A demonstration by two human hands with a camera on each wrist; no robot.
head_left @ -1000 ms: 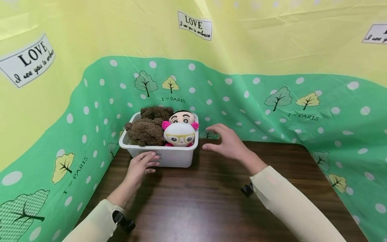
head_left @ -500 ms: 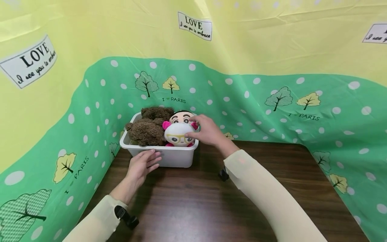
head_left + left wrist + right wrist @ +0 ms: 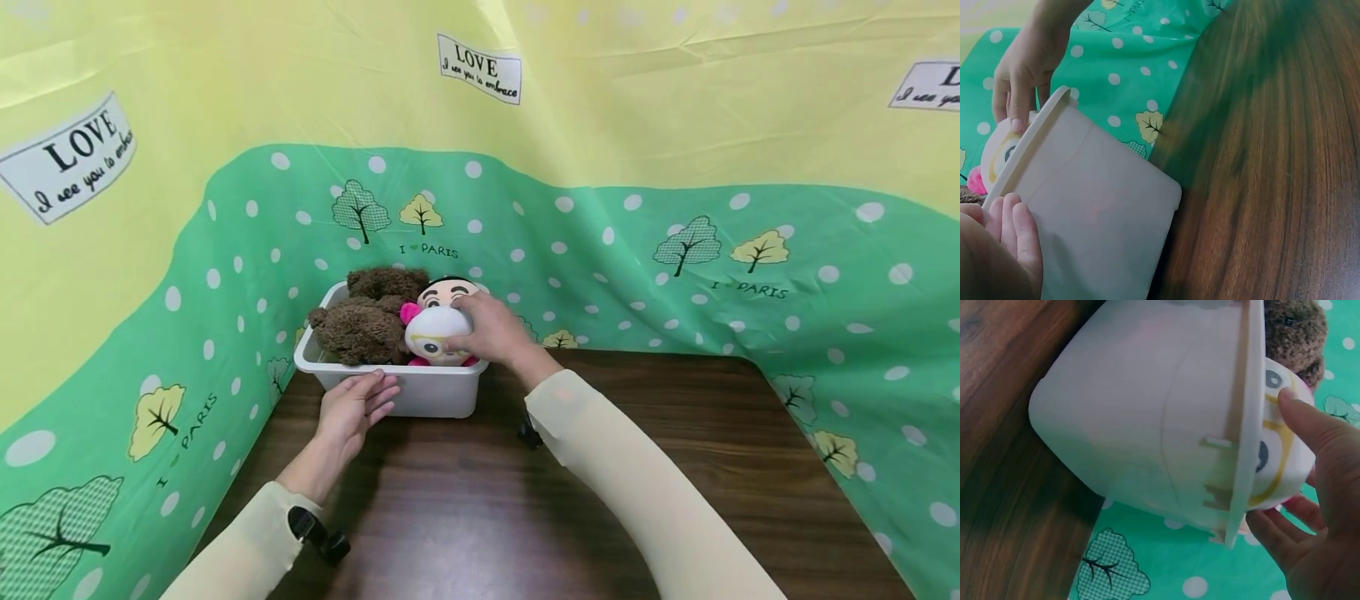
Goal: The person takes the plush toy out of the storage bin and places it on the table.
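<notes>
Bespectacled toy point(image 3: 431, 329) is pinched by fingers of the right hand point(image 3: 498, 329), the left hand point(image 3: 351, 410) straight-fingered at the tub point(image 3: 437, 396).

the round-headed toy point(image 3: 420, 328) is white, with a hot-pink ear, yellow printed spectacles and dark grey eyes; magenta shows beneath its head. behind it, the other doll point(image 3: 444, 292) has black hair and thick black brows on a pale peach ground. the curly plush point(image 3: 360, 332) is dark brown. the bin point(image 3: 438, 395) is plain whitish grey. the table point(image 3: 465, 508) is deep brown, streaked with darker wood grain. the backdrop cloth point(image 3: 585, 254) is yellow above and green below, the green scattered with white dots, yellow trees and checked green ones; white banners point(image 3: 480, 68) carry black lettering. the sleeves point(image 3: 645, 483) are plain cream, the wrist devices point(image 3: 303, 525) black.
</notes>
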